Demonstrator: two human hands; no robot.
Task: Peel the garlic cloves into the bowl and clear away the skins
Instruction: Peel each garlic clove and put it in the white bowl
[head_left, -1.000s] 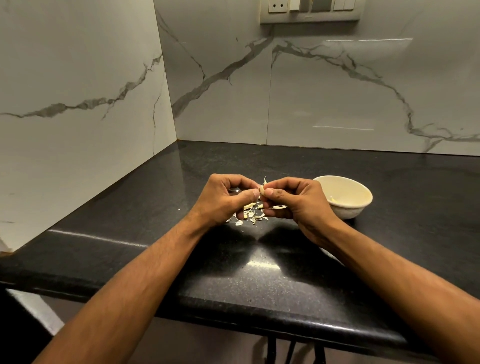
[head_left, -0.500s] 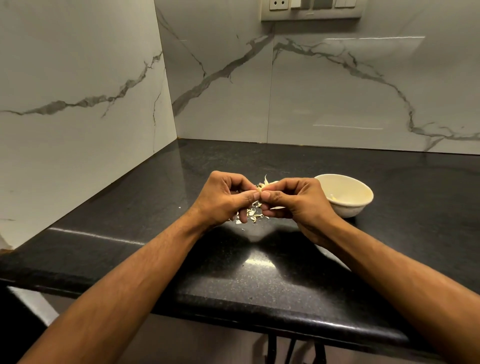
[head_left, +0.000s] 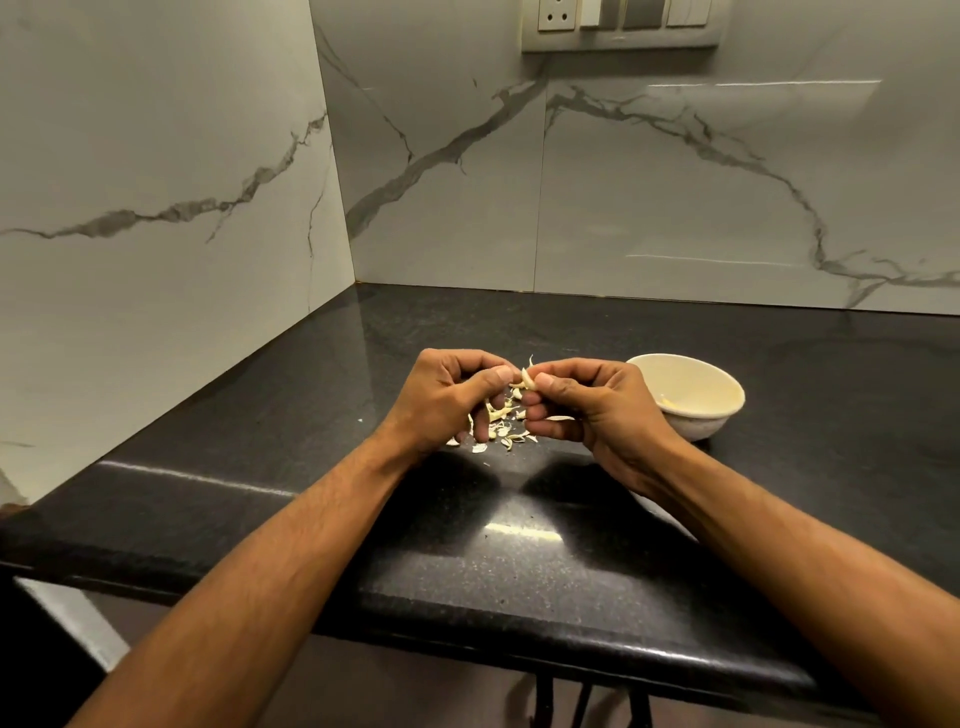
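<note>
Garlic clove (head_left: 528, 378) sits pinched between your two hands above the black countertop (head_left: 519, 561), just left of the cream bowl (head_left: 691, 415). Your right hand (head_left: 597, 410) holds it between thumb and forefinger, the other fingers curled beneath; your left hand (head_left: 447, 402) meets it from the other side, thumb tip pressed up against the clove and fingers curled in, though whether those fingers actually grasp the clove or only a strip of skin is too small to tell. The clove's long axis runs roughly upright, leaning a little away from you, and a thin curl of skin rises from its upper end. Most of its body is hidden behind your fingertips, so its lower end cannot be made out.

Loose skins (head_left: 501, 434) lie scattered on the countertop directly under and just in front of your hands, some partly hidden by the left fingers. The bowl stands upright near your right hand, apart from it, with a small pale piece (head_left: 666, 400) resting inside near the bottom.
</note>
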